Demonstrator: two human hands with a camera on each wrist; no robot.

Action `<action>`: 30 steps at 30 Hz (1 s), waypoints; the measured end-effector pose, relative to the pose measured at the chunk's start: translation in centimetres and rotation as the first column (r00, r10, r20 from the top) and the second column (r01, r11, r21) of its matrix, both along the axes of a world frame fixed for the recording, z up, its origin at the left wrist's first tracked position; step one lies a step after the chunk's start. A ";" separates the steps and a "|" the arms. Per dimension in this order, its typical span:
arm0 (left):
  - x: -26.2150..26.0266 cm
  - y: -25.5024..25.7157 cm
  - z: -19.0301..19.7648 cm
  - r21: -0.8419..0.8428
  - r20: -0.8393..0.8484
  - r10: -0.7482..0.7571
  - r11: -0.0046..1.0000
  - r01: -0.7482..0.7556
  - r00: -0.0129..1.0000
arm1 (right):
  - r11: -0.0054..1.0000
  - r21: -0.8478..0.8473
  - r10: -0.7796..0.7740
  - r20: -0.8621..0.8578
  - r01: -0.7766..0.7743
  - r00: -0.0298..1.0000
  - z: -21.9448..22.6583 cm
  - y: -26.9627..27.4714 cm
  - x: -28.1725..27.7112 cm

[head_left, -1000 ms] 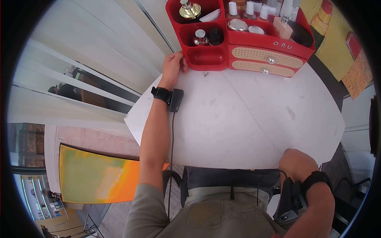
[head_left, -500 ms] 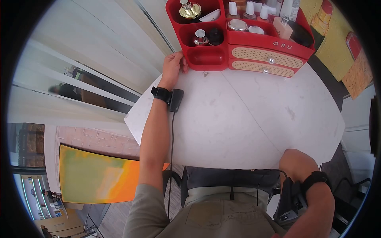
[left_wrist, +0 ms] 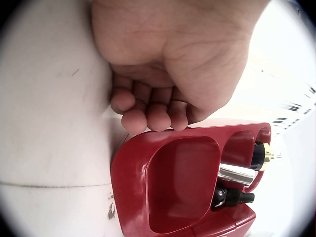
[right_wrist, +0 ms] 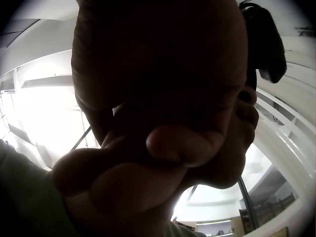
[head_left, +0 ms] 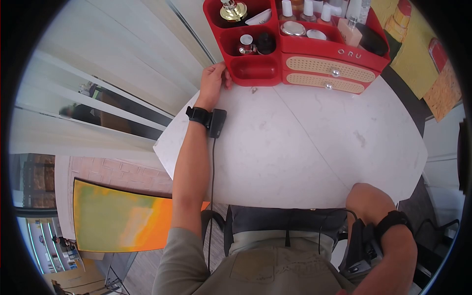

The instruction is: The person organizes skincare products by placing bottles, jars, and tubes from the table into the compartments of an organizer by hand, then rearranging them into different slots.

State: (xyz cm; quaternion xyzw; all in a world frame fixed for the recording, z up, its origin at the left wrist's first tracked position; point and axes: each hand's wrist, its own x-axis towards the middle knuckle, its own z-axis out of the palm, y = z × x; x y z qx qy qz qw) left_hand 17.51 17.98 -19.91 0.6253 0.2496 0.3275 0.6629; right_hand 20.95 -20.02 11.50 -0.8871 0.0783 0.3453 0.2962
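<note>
My left hand (head_left: 212, 81) is at the left side of a red organizer (head_left: 254, 82), palm turned towards it. In the left wrist view its loosely curled fingers (left_wrist: 159, 117) lie against or very close to the rim of the organizer (left_wrist: 133, 173); contact is unclear. Nothing is in this hand. At the near right table edge my right hand (head_left: 368, 202) is bent down at the wrist, its fingers hidden in the head view. The right wrist view shows the right hand (right_wrist: 158, 113) dark, with fingers loosely curled and no object visible in them.
The organizer's compartments hold several bottles and jars, with two woven-front drawers (head_left: 329, 69) below. A white marbled table (head_left: 295, 147) lies between the arms. A curtain (head_left: 123, 44) hangs at the left. A cable (head_left: 213, 187) runs along the left forearm.
The organizer and left hand appear very slightly further up and left in the head view. Both hands keep nearly the same pose.
</note>
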 end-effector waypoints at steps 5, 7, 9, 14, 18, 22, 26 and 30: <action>0.0 0.0 0.0 -0.009 -0.001 0.002 1.000 -0.002 1.000 | 1.000 -0.007 0.009 0.005 -0.009 1.000 0.0 0.2 0.1; 0.0 0.1 -0.1 0.003 0.006 -0.001 1.000 0.001 1.000 | 1.000 -0.009 0.013 0.007 -0.013 1.000 0.2 1.0 0.2; 0.0 0.2 -0.2 -0.004 0.007 -0.007 1.000 0.007 1.000 | 1.000 -0.011 0.017 0.009 -0.017 1.000 0.2 1.1 0.2; 0.0 0.2 -0.2 -0.011 -0.002 -0.005 1.000 0.005 1.000 | 0.999 -0.017 0.029 0.014 -0.029 0.999 0.1 1.1 0.2; 0.0 0.4 -0.2 0.005 -0.012 -0.011 1.000 0.011 1.000 | 0.999 -0.023 0.039 0.017 -0.039 0.999 -0.5 -1.6 0.0; 0.0 0.3 -0.3 0.005 -0.009 -0.014 1.000 0.014 1.000 | 0.998 -0.030 0.050 0.021 -0.050 0.999 -0.5 -1.3 0.0; 0.0 0.4 -0.4 0.003 -0.009 -0.006 1.000 0.006 1.000 | 0.998 -0.035 0.061 0.025 -0.060 0.998 -0.4 -0.5 0.1; 0.0 0.2 -0.1 -0.010 -0.004 -0.010 1.000 0.010 1.000 | 0.997 -0.039 0.072 0.030 -0.071 0.997 -0.3 0.3 0.1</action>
